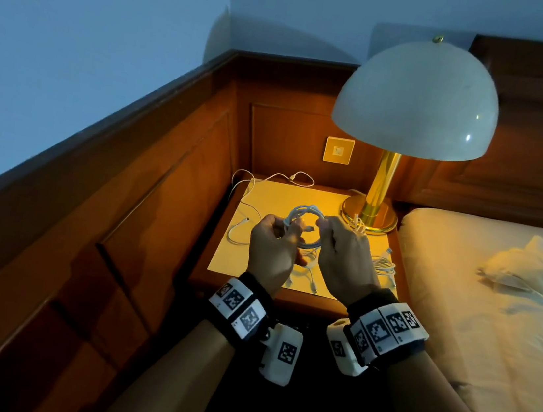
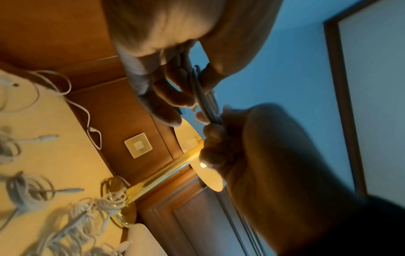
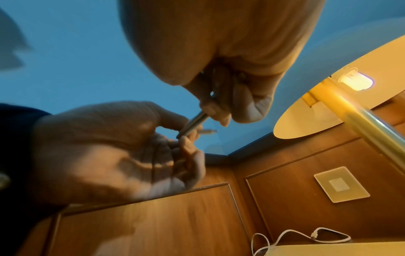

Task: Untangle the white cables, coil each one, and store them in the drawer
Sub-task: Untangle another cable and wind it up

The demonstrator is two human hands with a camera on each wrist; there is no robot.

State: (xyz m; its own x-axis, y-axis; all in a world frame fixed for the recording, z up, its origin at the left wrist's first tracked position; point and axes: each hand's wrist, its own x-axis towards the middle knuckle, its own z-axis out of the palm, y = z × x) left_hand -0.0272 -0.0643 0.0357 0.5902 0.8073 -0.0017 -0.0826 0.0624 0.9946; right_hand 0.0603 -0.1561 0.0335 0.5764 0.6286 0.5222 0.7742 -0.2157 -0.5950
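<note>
Above the nightstand (image 1: 275,196) I hold a coiled white cable (image 1: 306,215) between both hands. My left hand (image 1: 286,229) pinches the coil's left side and my right hand (image 1: 327,228) pinches its right side. The left wrist view shows the coil (image 2: 205,98) edge-on between my left fingers (image 2: 175,97) and the right hand (image 2: 219,138). Seen from the right wrist, the coil (image 3: 194,123) spans both hands and a connector end (image 3: 208,131) sticks out. A loose cable (image 1: 245,207) and bundled cables (image 1: 384,265) lie on the nightstand top. No drawer is in sight.
A brass lamp (image 1: 383,186) with a white dome shade stands at the nightstand's back right, with a cable bundle (image 1: 359,224) at its base. A wall socket (image 1: 338,150) sits on the wood panelling behind. The bed (image 1: 489,321) lies to the right.
</note>
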